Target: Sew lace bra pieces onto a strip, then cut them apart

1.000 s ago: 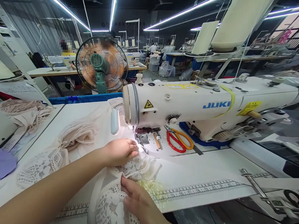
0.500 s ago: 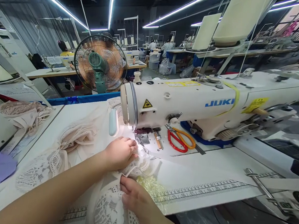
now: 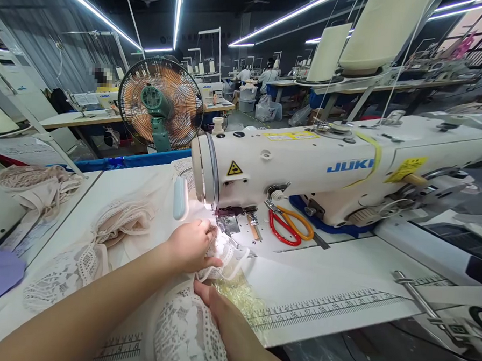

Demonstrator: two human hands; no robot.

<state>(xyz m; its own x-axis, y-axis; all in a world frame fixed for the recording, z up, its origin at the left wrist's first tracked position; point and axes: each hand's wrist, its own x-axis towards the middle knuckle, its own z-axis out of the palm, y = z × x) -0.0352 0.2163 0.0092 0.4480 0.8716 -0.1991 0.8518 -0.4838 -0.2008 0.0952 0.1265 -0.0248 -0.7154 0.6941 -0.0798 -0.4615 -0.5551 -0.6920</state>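
A white lace bra [image 3: 185, 328] with a rounded cup lies across the front of the table and runs up to the needle area of the white sewing machine [image 3: 298, 164]. Just in front of the presser foot, my left hand [image 3: 189, 246] is closed on the lace edge, its fingers bent and thumb pointing right. Nearer to me, my right hand [image 3: 228, 314] grips the edge of the cup, thumb on top and the other fingers hidden beneath. Light from the machine falls on the lace between the needle and my left hand.
Red-and-orange-handled scissors [image 3: 289, 226] lie on the machine bed. Yellowish thread scraps [image 3: 242, 302] are heaped right of my hands, by a printed ruler [image 3: 315, 308]. More lace pieces [image 3: 121, 222] lie at left. A fan [image 3: 160, 103] stands behind the table.
The lace has shifted toward the needle, and the loose strap beside it has curled to the left. My left thumb sticks out further from the fingers. More of the cup shows by my right hand.
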